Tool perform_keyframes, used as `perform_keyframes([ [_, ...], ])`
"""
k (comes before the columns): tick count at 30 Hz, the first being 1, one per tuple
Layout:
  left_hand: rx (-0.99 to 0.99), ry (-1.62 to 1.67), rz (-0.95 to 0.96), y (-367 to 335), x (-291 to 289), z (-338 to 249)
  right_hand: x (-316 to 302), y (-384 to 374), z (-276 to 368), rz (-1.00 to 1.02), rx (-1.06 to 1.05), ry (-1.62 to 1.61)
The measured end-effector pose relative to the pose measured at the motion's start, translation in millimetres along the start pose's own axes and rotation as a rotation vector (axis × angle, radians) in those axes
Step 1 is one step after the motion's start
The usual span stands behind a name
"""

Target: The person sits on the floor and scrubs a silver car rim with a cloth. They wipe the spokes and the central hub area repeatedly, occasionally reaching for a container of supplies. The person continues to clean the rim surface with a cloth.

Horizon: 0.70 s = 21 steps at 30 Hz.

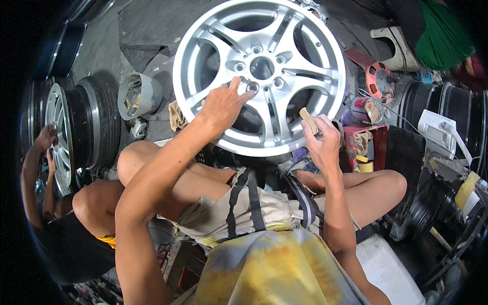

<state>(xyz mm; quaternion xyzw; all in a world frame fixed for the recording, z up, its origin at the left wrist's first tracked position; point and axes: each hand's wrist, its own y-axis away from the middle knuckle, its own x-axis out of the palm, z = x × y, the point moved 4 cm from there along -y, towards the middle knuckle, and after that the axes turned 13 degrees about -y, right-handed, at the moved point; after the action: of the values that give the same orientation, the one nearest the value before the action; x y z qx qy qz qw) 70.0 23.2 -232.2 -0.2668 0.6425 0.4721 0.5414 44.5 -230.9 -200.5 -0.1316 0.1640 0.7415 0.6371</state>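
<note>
Silver wheel (265, 92): upper centre of the frame.
Left hand (222, 105): above centre, reaching up from lower left, thumb and index finger apart near the wheel's middle.
Right hand (325, 140): right of centre, wrist near-upright, fingers clamped on tan block (308, 121).

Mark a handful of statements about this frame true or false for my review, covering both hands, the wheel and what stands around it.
1. The left hand is touching the silver wheel rim. True.
2. The right hand is empty. False: it holds a small tan block.
3. The grey bucket stands to the right of the silver wheel rim. False: it stands to the left.
4. Another person's hand is at a second wheel on the left. True.
5. The green fabric is at the lower left. False: it is at the upper right.
</note>
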Motion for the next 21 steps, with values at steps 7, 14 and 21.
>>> perform_keyframes([
  [7,0.225,0.236,0.296,39.1,-38.2,-61.2,22.8,4.0,0.9,0.082,-0.095,0.148],
  [14,0.450,0.211,0.376,66.5,-88.8,-98.5,79.2,-45.4,13.3,0.205,-0.533,0.454],
  [21,0.408,0.125,0.325,64.7,-83.9,-91.5,93.6,-54.0,5.8,0.287,-0.519,0.560],
])
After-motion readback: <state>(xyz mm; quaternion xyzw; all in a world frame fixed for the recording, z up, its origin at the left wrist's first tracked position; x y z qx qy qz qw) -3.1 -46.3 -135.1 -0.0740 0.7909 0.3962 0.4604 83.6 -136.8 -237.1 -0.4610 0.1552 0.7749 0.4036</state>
